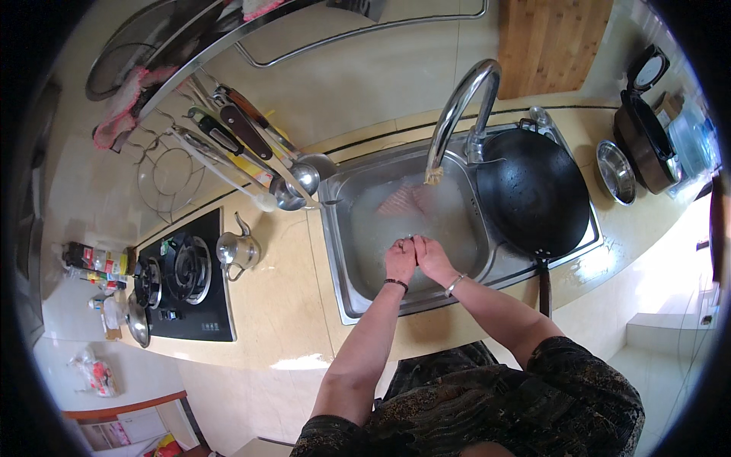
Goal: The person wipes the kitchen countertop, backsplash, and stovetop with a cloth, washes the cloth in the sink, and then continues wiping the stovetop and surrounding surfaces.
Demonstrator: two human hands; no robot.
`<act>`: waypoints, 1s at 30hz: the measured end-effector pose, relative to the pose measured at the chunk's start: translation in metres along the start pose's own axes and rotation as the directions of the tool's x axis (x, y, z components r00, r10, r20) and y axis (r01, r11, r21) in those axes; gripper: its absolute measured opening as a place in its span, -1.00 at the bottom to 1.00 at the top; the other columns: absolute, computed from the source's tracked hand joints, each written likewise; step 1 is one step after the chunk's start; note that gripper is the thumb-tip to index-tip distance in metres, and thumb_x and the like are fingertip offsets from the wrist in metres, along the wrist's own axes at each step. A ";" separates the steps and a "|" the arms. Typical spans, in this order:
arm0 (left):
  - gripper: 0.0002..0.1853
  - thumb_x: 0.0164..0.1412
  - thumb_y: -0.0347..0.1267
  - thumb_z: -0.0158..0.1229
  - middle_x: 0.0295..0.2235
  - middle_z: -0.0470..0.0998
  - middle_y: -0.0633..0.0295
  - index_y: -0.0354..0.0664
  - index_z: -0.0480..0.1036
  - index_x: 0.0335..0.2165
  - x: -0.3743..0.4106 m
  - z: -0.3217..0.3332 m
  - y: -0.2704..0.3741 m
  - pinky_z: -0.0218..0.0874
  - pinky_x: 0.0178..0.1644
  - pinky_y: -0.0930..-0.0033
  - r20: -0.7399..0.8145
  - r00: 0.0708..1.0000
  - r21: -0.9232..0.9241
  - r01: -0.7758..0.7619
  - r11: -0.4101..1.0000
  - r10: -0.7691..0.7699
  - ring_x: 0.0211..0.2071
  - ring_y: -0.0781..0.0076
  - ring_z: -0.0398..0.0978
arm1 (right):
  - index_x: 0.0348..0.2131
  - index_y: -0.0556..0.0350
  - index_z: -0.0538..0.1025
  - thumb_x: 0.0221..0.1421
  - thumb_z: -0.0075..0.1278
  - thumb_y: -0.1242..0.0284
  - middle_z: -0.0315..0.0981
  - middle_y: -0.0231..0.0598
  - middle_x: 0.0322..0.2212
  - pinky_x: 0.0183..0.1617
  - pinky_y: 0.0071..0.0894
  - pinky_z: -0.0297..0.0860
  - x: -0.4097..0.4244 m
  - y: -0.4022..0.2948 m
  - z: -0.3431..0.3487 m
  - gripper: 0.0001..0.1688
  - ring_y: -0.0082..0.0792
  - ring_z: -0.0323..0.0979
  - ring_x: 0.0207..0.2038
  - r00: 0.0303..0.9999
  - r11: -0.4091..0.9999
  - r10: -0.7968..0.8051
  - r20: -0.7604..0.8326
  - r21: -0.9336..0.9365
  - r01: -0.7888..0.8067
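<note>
Both my hands are over the steel sink (349, 303), close together above cloudy water (371, 240). My left hand (401, 260), with a dark beaded bracelet at the wrist, has its fingers bent downward. Against it is my right hand (434, 260), which wears a silver bangle and has its fingers curled the same way. A small dark patch shows between the hands; whether they hold something there is hidden. Beyond them a pinkish striped cloth (402, 201) lies partly under the water. The curved chrome faucet (462, 108) hangs over it with a wrapped tip.
A black wok (534, 194) covers the drainboard at right, its handle past the counter edge. A metal bowl (617, 172) stands farther right. Ladles (304, 178) and other utensils hang at the sink's left back. A steel pot (239, 250) sits beside the gas stove (194, 320).
</note>
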State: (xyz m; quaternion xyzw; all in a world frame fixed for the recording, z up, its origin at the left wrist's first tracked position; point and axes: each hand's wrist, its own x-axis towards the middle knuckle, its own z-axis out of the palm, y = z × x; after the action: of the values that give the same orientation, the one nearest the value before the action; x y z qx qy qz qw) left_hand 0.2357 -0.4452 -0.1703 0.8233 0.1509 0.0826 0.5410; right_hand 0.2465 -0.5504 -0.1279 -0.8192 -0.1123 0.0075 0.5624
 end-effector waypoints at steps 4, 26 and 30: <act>-0.62 0.21 -0.03 -0.03 -0.38 0.49 0.27 -0.12 0.34 -0.28 -0.017 -0.022 0.052 0.31 -0.32 0.31 0.366 0.849 -0.425 0.517 0.743 -0.381 -0.34 0.43 0.47 | -0.42 -0.01 0.37 0.18 -0.19 -0.01 0.07 -0.57 -0.72 -0.64 -0.66 0.03 -0.002 -0.039 -0.069 -0.54 -0.69 0.00 -0.71 0.730 0.569 0.476 0.491 0.461 -0.681; -0.81 0.22 -0.26 0.04 -0.30 0.47 0.34 -0.05 0.36 -0.22 -0.102 -0.193 0.049 0.28 -0.24 0.37 0.030 0.910 -0.833 0.251 0.493 -0.413 -0.31 0.50 0.41 | -0.19 0.16 0.44 0.12 -0.04 0.48 0.43 -0.43 -0.31 -0.15 -0.45 0.36 -0.031 -0.137 0.003 -0.77 -0.52 0.40 -0.24 0.873 0.397 0.270 0.407 0.779 -0.486; -0.80 0.19 -0.23 0.06 -0.33 0.46 0.37 -0.04 0.36 -0.25 -0.135 -0.249 0.019 0.27 -0.29 0.40 0.014 0.882 -0.477 0.419 0.772 -0.470 -0.36 0.55 0.39 | -0.18 0.16 0.44 0.10 -0.03 0.46 0.44 -0.37 -0.34 -0.18 -0.50 0.35 -0.050 -0.197 0.068 -0.74 -0.56 0.39 -0.28 0.902 0.791 0.111 0.417 0.513 -0.334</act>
State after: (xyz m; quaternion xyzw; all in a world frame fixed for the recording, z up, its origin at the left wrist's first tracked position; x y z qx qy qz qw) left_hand 0.0369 -0.2828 -0.0497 0.6035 0.3454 0.0295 0.7181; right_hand 0.1539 -0.4297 0.0228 -0.6032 -0.1082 0.2605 0.7461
